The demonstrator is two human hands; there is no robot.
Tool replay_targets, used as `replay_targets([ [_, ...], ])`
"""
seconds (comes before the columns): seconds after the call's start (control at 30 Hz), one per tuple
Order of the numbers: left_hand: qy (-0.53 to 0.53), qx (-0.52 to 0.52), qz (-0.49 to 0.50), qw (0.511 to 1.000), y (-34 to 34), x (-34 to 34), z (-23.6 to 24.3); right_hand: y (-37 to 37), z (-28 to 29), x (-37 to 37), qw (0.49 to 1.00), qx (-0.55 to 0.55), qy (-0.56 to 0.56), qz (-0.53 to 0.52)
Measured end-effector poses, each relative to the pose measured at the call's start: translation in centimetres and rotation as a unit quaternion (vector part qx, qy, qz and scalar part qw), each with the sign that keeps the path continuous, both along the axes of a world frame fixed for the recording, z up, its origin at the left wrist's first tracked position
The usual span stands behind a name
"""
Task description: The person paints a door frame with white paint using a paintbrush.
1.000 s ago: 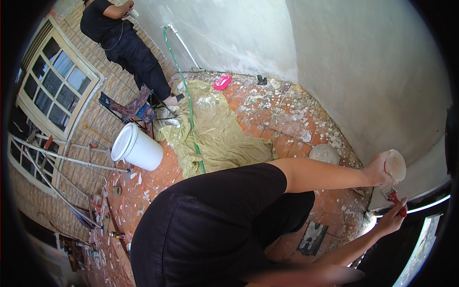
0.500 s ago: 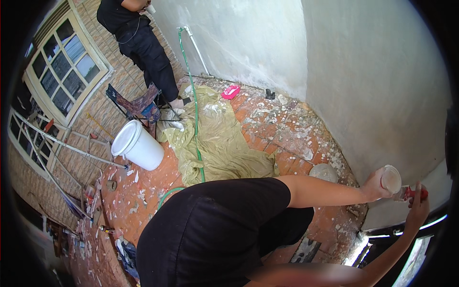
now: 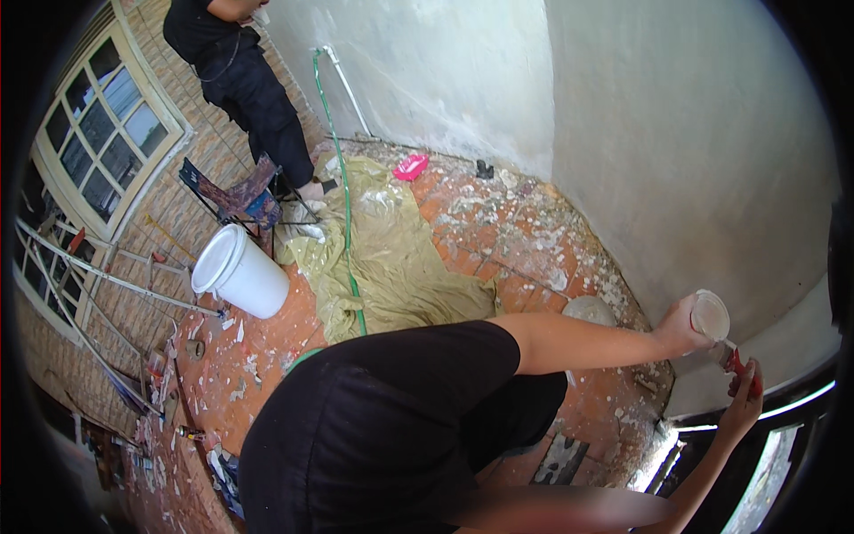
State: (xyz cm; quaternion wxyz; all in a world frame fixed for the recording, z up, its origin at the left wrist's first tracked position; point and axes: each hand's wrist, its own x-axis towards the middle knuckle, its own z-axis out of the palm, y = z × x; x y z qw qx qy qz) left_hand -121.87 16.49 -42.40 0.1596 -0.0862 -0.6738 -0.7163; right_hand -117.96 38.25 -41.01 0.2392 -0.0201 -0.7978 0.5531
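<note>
My left hand [image 3: 677, 326] reaches out to the right with its fingers wrapped round a small round plastic cup [image 3: 711, 316]. Pale matter shows at the cup's mouth. Just below it, my right hand [image 3: 745, 388] grips a paintbrush [image 3: 735, 360] by its red handle. The brush's flat pale head points up at the cup's lower edge; whether the two touch is hard to see. Both hands are close to the grey wall [image 3: 685, 160]. My black-sleeved torso hides much of the floor below.
A white lidded bucket [image 3: 253, 283], a folding chair [image 3: 245, 198] and a ladder [image 3: 107, 267] stand left. A green hose [image 3: 345, 205] crosses a yellowish drop cloth [image 3: 391, 240]. Paint flakes litter the tiles by a pink tray [image 3: 411, 166]. Another person [image 3: 258, 98] stands behind the chair.
The view has shifted slightly, so the surroundings sit further left. The brush head now lies at the cup's lower edge, its handle tilted more downward. Both hands keep their holds.
</note>
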Motion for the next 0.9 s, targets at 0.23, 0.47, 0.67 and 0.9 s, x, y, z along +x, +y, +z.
replay_targets([
  [0.23,0.020,-0.011,-0.069,0.997,-0.5,-1.2,-0.7,0.4,4.9,0.6,0.999,0.003,0.039,-0.019],
  [0.47,0.017,-0.011,-0.197,0.980,2.6,0.3,-0.7,1.7,11.7,5.0,0.981,-0.077,0.164,-0.066],
  [0.67,0.075,-0.150,-0.256,0.952,3.0,1.8,-1.5,1.8,13.0,6.8,0.977,-0.087,0.163,-0.108],
  [0.9,0.098,-0.155,-0.306,0.934,3.7,3.5,-1.0,0.3,13.0,7.7,0.994,-0.028,0.090,-0.049],
])
